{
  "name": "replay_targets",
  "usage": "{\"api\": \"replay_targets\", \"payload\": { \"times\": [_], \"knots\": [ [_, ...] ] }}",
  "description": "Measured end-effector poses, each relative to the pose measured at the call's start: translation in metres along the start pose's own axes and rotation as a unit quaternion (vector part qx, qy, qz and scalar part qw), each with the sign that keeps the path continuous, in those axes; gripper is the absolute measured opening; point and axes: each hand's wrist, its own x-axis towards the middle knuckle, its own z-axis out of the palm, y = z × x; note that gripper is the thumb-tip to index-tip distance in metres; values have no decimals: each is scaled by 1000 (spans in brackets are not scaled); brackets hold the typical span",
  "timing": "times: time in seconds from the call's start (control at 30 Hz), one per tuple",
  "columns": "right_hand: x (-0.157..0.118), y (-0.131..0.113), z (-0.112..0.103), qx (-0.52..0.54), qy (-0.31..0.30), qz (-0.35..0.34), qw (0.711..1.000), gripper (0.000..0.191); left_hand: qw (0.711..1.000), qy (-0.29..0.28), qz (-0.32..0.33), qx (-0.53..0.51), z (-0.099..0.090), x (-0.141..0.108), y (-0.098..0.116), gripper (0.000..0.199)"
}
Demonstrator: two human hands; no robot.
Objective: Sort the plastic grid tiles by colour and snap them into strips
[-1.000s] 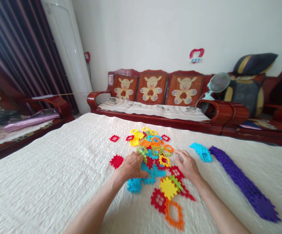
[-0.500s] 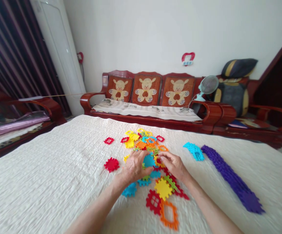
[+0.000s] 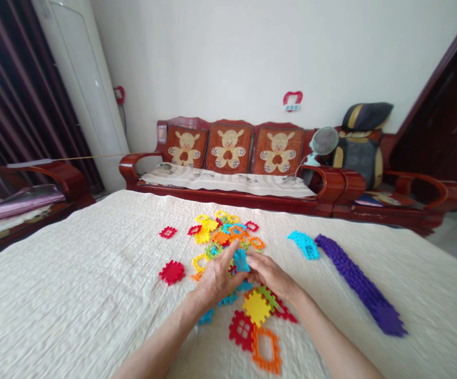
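Note:
A light blue notched puzzle tile (image 3: 241, 260) is raised over the pile, between my two hands. My left hand (image 3: 219, 275) grips it from the left, thumb below and fingers above. At the tile's right edge, the bent fingers of my right hand (image 3: 271, 273) press close together against it; their tips are partly hidden. Under and around the hands lie loose notched tiles, among them a yellow square (image 3: 257, 308), a red window piece (image 3: 241, 329) and an orange frame (image 3: 266, 349). Several yellow, orange and green pieces spread beyond the fingers.
On the quilted white cover (image 3: 106, 295), a red tile (image 3: 172, 272) lies to the left. A stack of purple tiles (image 3: 358, 284) stretches out at the right, beside a small light blue stack (image 3: 304, 245). A wooden sofa (image 3: 228, 197) and a fan (image 3: 324, 142) stand behind.
My right hand has closed in on the blue tile's right edge. The tile is now tilted up more between my hands. The whole view has shifted slightly.

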Motion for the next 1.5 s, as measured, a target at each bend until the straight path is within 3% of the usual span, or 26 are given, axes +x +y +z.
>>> {"api": "replay_targets", "payload": {
  "times": [0.13,0.23,0.3,0.33,0.4,0.47,0.5,0.53,0.6,0.7,0.8,0.93,1.5],
  "knots": [
    [-1,0,-1,19,-17,30,999,37,1000,-22,-1,-13,1,-1,1,68],
    [0,-1,-7,15,-1,5,1000,39,999,-31,18,-16,-2,1,-4,72],
    [3,1,-16,-37,61,-44,996,40,1000,-12,28,0,-6,2,-13,66],
    [4,3,-23,-85,121,-70,986,42,1000,-1,27,11,-8,3,-19,59],
    [7,10,-41,-205,285,-118,929,46,998,44,2,36,-13,5,-32,45],
    [7,18,-63,-316,432,-155,831,51,996,65,-35,55,-17,6,-45,38],
    [5,22,-74,-360,476,-167,785,52,994,75,-53,64,-18,6,-51,36],
    [2,26,-85,-397,506,-173,746,52,991,82,-72,72,-19,6,-56,35],
    [-6,32,-104,-456,533,-160,694,52,986,100,-105,81,-19,5,-64,33],
    [-18,38,-124,-512,546,-89,658,51,980,126,-136,77,-18,2,-70,31],
    [-23,42,-133,-525,562,-17,639,55,979,133,-139,71,-16,0,-72,30],
    [-23,44,-135,-527,560,43,639,58,980,122,-143,70,-17,0,-73,31],
    [-24,32,-125,-536,526,175,636,58,981,160,-96,57,-16,3,-71,23]
  ]
}}
